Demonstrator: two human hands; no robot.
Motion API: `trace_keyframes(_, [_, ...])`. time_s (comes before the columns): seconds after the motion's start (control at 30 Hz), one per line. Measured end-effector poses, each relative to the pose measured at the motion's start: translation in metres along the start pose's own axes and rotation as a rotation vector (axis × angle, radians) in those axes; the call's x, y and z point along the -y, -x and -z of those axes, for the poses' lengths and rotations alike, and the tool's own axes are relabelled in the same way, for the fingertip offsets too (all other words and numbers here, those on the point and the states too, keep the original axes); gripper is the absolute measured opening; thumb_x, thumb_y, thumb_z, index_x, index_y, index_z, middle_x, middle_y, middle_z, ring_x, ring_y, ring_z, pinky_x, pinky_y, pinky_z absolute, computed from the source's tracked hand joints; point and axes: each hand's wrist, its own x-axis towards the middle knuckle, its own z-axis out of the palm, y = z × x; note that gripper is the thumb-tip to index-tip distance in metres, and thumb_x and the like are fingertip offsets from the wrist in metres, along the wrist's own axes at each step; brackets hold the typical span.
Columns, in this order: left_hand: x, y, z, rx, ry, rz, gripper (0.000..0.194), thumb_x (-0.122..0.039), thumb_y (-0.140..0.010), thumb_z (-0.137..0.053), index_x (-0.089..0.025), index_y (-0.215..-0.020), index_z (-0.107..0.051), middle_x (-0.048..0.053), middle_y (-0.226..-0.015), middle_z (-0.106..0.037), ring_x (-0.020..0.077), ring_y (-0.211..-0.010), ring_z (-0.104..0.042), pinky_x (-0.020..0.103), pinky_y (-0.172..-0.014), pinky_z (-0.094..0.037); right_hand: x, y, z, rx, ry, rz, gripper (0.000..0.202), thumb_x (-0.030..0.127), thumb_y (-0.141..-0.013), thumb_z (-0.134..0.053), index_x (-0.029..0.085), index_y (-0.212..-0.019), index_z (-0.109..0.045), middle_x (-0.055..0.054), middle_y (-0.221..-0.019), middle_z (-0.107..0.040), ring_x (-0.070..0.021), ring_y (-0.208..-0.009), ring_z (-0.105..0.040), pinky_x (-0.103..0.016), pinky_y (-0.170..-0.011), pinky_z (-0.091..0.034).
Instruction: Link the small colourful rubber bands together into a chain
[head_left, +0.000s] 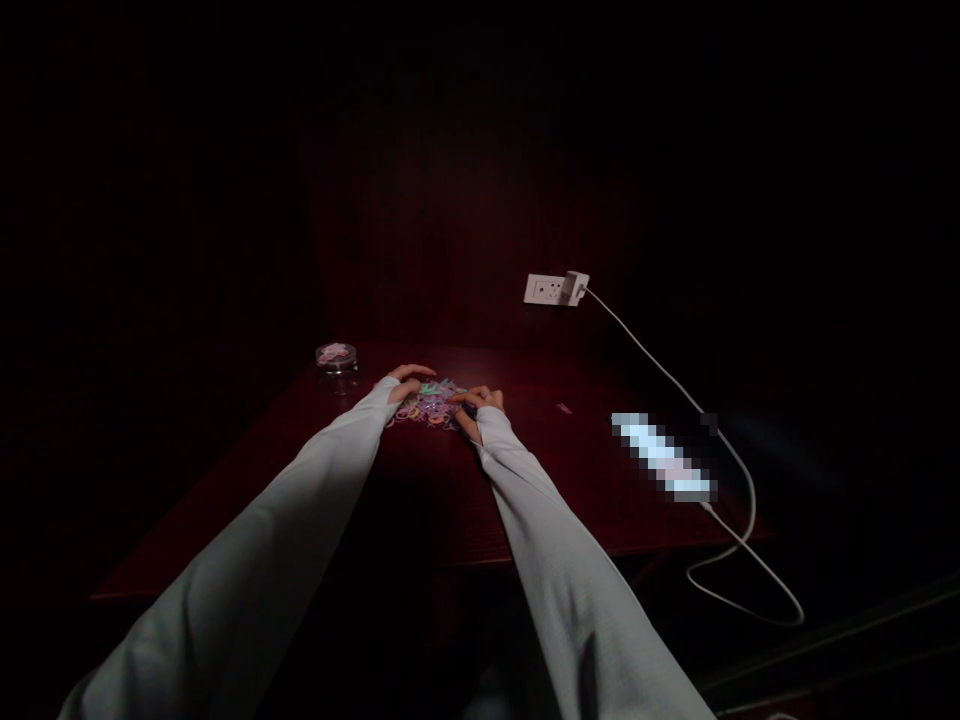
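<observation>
A loose pile of small pastel hair ties, in purple, pink, green and orange, lies on the dark red table. At its left edge rests my left hand, fingers stretched out and thumb apart, touching the pile. My right hand curves around the right side of the same pile, its fingers and thumb spread. Neither hand appears to grip anything, though some fingertips are hard to see in the dim light. A single pink hair tie lies off to the right.
A round clear container with pinkish pieces on or in it stands at the back left of the table. On the right is a lit, blurred-out device with a white cable running to a wall socket.
</observation>
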Motion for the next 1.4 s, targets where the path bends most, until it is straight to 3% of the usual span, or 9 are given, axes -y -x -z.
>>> trace_keyframes(0.1, [0.003,0.004,-0.006,-0.010,-0.191,-0.064,0.040,-0.028,-0.073,-0.062,-0.028,-0.109,-0.080,0.002,-0.124,-0.075,0.0285,-0.123,-0.063,0.044,-0.116,-0.043,0.000,-0.001,-0.001,-0.006,-0.003,0.001,0.024,0.029,-0.092,-0.067,0.032,-0.113,-0.080,-0.005,-0.110,-0.061,-0.0244,-0.110,-0.046,-0.039,-0.102,-0.042])
trace_keyframes(0.23, [0.009,0.007,-0.014,0.024,-0.378,-0.112,0.045,-0.029,-0.072,-0.074,-0.030,-0.117,-0.078,0.003,-0.127,-0.074,0.0309,-0.122,-0.062,0.050,-0.115,-0.040,0.001,-0.003,-0.003,-0.007,0.007,-0.034,0.023,0.026,-0.091,-0.070,0.032,-0.110,-0.081,-0.005,-0.107,-0.061,-0.0245,-0.108,-0.046,-0.038,-0.100,-0.042])
trace_keyframes(0.47, [0.016,-0.003,-0.009,0.020,-0.194,-0.272,0.021,-0.036,-0.082,-0.071,-0.022,-0.093,-0.082,0.008,-0.106,-0.079,0.0249,-0.105,-0.072,0.038,-0.102,-0.054,0.002,0.001,0.003,0.005,-0.023,0.014,0.024,0.029,-0.094,-0.065,0.030,-0.112,-0.080,-0.006,-0.108,-0.063,-0.0244,-0.108,-0.046,-0.037,-0.101,-0.042])
trace_keyframes(0.73, [0.009,-0.002,-0.002,-0.098,-0.251,-0.109,0.019,-0.035,-0.081,-0.071,-0.020,-0.084,-0.081,0.009,-0.096,-0.081,0.0255,-0.093,-0.074,0.034,-0.088,-0.058,0.000,0.001,0.002,-0.009,-0.040,0.019,0.022,0.030,-0.093,-0.066,0.031,-0.110,-0.080,-0.005,-0.106,-0.064,-0.0245,-0.107,-0.047,-0.038,-0.100,-0.042])
trace_keyframes(0.97, [0.006,0.000,-0.005,-0.170,-0.189,-0.009,0.021,-0.032,-0.078,-0.070,-0.020,-0.091,-0.080,0.005,-0.085,-0.080,0.0220,-0.079,-0.073,0.029,-0.076,-0.057,0.004,0.000,0.002,-0.004,0.009,0.080,0.028,0.027,-0.093,-0.064,0.029,-0.117,-0.078,-0.005,-0.110,-0.066,-0.0241,-0.109,-0.048,-0.037,-0.101,-0.040])
trace_keyframes(1.23, [0.012,-0.002,-0.007,-0.197,-0.094,0.058,0.017,-0.028,-0.073,-0.065,-0.019,-0.084,-0.076,0.004,-0.076,-0.076,0.0186,-0.070,-0.071,0.026,-0.069,-0.056,0.009,-0.001,0.003,0.079,0.112,0.119,0.041,0.026,-0.091,-0.067,0.028,-0.131,-0.071,-0.004,-0.133,-0.067,-0.0253,-0.113,-0.047,-0.039,-0.103,-0.038])
trace_keyframes(1.4, [0.017,-0.004,-0.008,-0.220,-0.064,0.088,0.016,-0.028,-0.071,-0.065,-0.019,-0.080,-0.073,0.004,-0.072,-0.075,0.0191,-0.068,-0.071,0.025,-0.067,-0.057,0.021,0.005,0.004,0.182,0.208,0.182,0.048,0.033,-0.095,-0.065,0.033,-0.143,-0.063,0.000,-0.150,-0.059,-0.0266,-0.122,-0.046,-0.040,-0.106,-0.040])
